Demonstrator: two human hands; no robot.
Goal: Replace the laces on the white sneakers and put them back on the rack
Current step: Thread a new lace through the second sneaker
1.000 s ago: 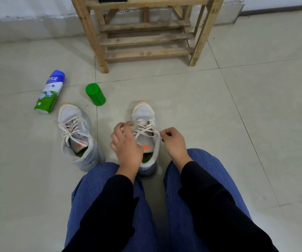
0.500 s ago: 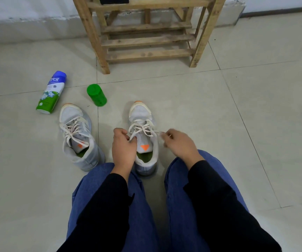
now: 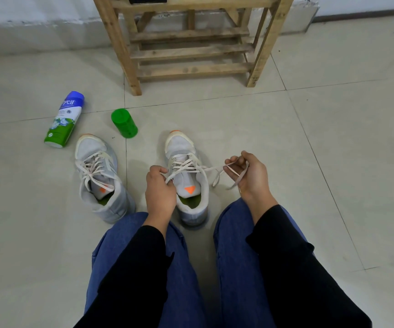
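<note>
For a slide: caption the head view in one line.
Left hand and right hand hold the lace ends of a white sneaker before a wooden rack.

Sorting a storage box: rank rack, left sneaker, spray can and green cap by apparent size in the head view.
1. rack, even cropped at the top
2. left sneaker
3. spray can
4. green cap, clearly smallest

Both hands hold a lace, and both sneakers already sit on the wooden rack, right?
No. The head view shows the handled sneaker and the other sneaker on the floor before the wooden rack. Left hand and right hand do hold the lace.
</note>
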